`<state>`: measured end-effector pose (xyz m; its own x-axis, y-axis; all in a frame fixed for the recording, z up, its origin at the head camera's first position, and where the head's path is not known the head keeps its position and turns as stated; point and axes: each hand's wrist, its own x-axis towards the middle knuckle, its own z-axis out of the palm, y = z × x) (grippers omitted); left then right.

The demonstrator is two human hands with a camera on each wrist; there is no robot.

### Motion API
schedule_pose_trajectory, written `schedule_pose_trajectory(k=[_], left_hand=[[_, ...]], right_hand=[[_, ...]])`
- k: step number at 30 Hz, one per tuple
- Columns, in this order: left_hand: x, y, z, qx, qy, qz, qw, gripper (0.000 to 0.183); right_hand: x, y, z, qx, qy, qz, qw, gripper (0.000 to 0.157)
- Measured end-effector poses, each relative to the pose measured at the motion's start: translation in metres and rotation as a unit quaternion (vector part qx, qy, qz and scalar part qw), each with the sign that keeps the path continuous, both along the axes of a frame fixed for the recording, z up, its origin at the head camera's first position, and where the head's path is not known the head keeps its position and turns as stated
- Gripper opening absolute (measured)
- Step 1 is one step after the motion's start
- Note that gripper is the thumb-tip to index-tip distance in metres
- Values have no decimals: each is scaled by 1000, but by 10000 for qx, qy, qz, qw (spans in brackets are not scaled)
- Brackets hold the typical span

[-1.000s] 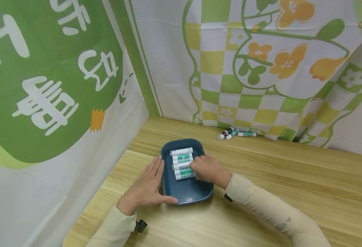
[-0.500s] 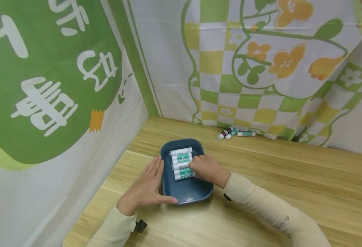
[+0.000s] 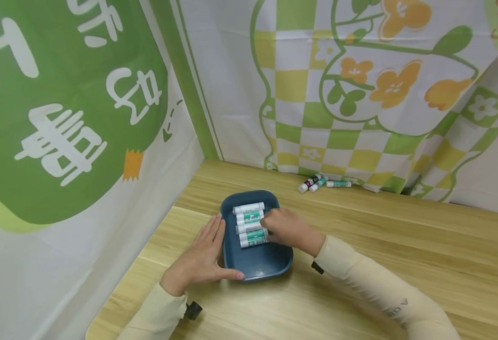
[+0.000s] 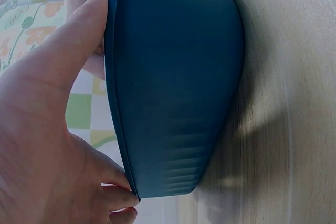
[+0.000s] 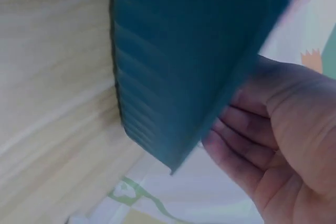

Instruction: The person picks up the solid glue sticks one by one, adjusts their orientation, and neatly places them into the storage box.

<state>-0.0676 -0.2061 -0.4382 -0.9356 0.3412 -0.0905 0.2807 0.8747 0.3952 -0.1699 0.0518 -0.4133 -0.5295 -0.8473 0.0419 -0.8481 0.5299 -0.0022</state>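
A dark blue tray [image 3: 253, 264] stands on the table and holds several white glue sticks [image 3: 250, 217], some with green labels, lying side by side in a column. My left hand [image 3: 202, 255] rests along the tray's left side, fingers extended on the rim and thumb on the near corner. The left wrist view shows that thumb and the fingers against the tray wall [image 4: 173, 77]. Curled over the right ends of the middle sticks is my right hand [image 3: 289, 230], round the end of one white stick. The tray wall hides its fingertips in the right wrist view.
Behind the tray, near the curtain [image 3: 333, 146], lie a black-and-white glue stick [image 3: 310, 182] and two green-and-white ones [image 3: 339, 184]. The wooden table [image 3: 384, 236] extends to the right. A white and green cloth [image 3: 83, 189] hangs at the left.
My right wrist and forearm have shifted slightly to the right and turned a little, with the fingers still at the sticks' ends. The left hand, tray and sticks look unchanged.
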Motion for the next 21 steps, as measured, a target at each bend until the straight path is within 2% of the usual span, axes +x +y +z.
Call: schedule_pose_trajectory(k=[5,11,15,21], left_hand=[[-1,0,1,-40,67,-72,9999,145],[-1,0,1,-31,81,-85,9999,145],[0,0,1,-23,66,-64,10000,145],[1,0,0,-2,83,-36,10000,146]], right_hand=[[-6,12,13,-384,-299,-11,9988,27],[-15,37,23,-678,-175,-279,9972,32],[-25,60,24,-769,-256,-661,9945,36],[-39,93,18,-942,-471,-998,9894,39]])
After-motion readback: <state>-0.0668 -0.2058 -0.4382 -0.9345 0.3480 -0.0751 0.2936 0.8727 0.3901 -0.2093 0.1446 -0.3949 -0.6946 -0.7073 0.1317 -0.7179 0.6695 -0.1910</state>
